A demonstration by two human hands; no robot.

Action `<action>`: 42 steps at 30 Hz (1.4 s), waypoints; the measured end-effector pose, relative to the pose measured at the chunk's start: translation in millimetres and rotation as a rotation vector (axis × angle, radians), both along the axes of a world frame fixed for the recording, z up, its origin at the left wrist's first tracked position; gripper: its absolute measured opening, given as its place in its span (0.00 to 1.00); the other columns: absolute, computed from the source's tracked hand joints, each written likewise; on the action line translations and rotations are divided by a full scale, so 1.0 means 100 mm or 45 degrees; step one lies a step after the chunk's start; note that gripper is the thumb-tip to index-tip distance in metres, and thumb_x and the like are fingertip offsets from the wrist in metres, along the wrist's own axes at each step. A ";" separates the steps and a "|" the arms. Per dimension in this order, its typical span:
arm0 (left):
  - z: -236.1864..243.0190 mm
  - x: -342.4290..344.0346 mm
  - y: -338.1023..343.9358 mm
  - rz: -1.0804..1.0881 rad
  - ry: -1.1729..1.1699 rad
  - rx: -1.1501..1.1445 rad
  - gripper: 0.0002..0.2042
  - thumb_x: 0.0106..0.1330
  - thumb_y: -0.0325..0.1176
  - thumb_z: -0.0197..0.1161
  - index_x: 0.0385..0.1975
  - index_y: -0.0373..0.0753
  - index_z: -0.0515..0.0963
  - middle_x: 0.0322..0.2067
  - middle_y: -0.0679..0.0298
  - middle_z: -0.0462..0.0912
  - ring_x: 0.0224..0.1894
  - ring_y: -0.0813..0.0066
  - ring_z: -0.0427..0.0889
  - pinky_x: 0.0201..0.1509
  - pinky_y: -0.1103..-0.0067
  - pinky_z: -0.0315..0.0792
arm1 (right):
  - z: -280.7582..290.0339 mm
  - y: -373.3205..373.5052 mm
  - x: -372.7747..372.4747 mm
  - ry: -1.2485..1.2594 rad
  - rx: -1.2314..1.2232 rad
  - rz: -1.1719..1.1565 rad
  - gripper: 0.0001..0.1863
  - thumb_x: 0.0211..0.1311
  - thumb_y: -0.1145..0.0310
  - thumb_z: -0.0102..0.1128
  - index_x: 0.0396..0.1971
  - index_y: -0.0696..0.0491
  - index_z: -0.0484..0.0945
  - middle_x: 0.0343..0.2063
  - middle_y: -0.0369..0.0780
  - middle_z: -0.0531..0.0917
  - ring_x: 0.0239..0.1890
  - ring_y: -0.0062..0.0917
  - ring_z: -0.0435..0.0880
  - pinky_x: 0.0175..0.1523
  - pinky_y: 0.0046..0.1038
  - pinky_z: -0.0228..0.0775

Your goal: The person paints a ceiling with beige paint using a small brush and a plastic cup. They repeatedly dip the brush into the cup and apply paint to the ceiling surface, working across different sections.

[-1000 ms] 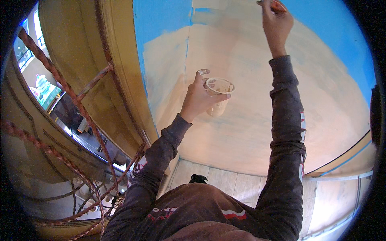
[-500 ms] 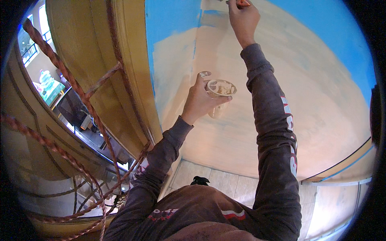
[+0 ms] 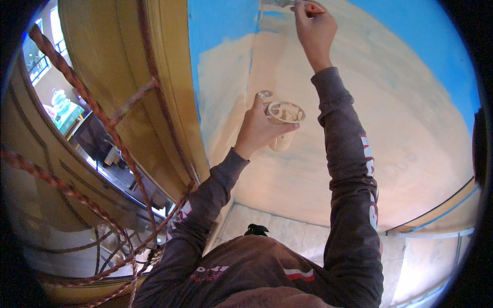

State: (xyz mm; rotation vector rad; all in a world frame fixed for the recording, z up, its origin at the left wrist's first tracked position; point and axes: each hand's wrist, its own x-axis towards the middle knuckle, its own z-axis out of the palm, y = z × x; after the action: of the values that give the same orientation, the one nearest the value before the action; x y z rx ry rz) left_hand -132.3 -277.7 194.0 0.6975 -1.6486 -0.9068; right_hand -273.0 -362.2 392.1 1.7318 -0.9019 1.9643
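My left hand (image 3: 253, 129) is wrapped round a clear plastic cup (image 3: 281, 141) that has pale beige paint inside and smeared on its rim. The cup is upright in front of the wall (image 3: 380, 149), which is coated beige over its lower part and blue toward the top and right. Higher up, my right hand (image 3: 317, 35) grips a paintbrush with an orange-red handle (image 3: 314, 7). Its pale bristle end (image 3: 280, 2) points left, near the wall's inner corner by a strip of blue, partly cut off by the picture's upper edge. Whether the bristles touch the wall I cannot tell.
Left of me stands a gold-brown panel (image 3: 108, 56) with reddish twisted metal bars (image 3: 77, 82) in front. Beyond an opening show a green-covered table (image 3: 69, 119) and a dark object (image 3: 95, 136). Pale floor tiles (image 3: 287, 231) lie below.
My right hand with the paintbrush has come slightly down and right, so more of the brush shows. My left hand still holds the cup in nearly the same place.
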 end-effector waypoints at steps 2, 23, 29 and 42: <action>0.03 0.00 0.02 0.015 -0.046 0.008 0.47 0.49 0.36 0.86 0.65 0.32 0.60 0.51 0.45 0.83 0.52 0.62 0.86 0.54 0.71 0.83 | -0.10 -0.08 0.00 -0.002 -0.022 -0.069 0.10 0.68 0.67 0.66 0.38 0.60 0.87 0.23 0.40 0.86 0.24 0.17 0.79 0.30 0.24 0.70; 0.03 -0.02 0.02 -0.048 0.006 0.001 0.47 0.50 0.35 0.86 0.65 0.31 0.58 0.50 0.44 0.83 0.53 0.62 0.86 0.55 0.71 0.83 | -0.37 -0.05 -0.22 0.030 0.021 -0.261 0.13 0.66 0.59 0.67 0.37 0.55 0.89 0.27 0.42 0.90 0.28 0.27 0.90 0.37 0.27 0.78; -0.01 -0.01 -0.01 -0.011 -0.032 -0.016 0.47 0.51 0.34 0.85 0.66 0.31 0.58 0.50 0.44 0.83 0.52 0.63 0.86 0.54 0.71 0.83 | -0.36 0.16 -0.49 -0.075 -0.034 -0.130 0.14 0.67 0.58 0.67 0.37 0.54 0.89 0.27 0.41 0.90 0.28 0.27 0.90 0.36 0.27 0.78; 0.01 -0.05 -0.01 -0.037 -0.047 -0.006 0.45 0.52 0.34 0.85 0.64 0.31 0.58 0.50 0.44 0.84 0.52 0.63 0.86 0.55 0.72 0.82 | -0.45 0.02 -0.34 0.013 0.097 -0.150 0.16 0.66 0.57 0.67 0.37 0.56 0.88 0.26 0.44 0.89 0.28 0.30 0.90 0.37 0.29 0.79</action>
State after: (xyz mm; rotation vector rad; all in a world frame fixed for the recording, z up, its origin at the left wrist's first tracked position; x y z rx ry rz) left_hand -137.1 -278.3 194.9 0.6926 -1.6969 -0.9153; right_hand -307.1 -360.4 346.8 1.6877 -1.0629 1.8665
